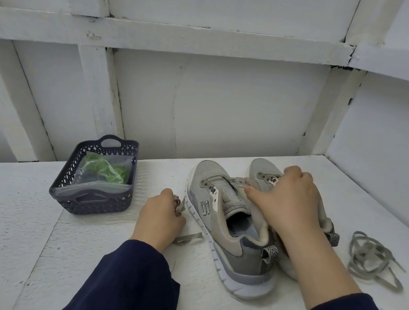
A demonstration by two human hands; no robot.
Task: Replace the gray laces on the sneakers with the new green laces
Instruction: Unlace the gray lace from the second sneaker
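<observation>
Gray mesh sneakers (211, 182) near the white worktop's (28, 212) rear edge.
Left hand (161, 217) pinches a flat gray lace (188, 238) beside them; right hand (292, 203) clasps their uppers, fingers curled. Bagged green laces (104, 168) lie in the dark plastic basket (88, 202), left.

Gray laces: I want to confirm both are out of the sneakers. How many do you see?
2. One lace lies heaped on the table right of the sneakers. The other lace is gripped in the left hand, left of them. The right hand hides some eyelets.
</observation>
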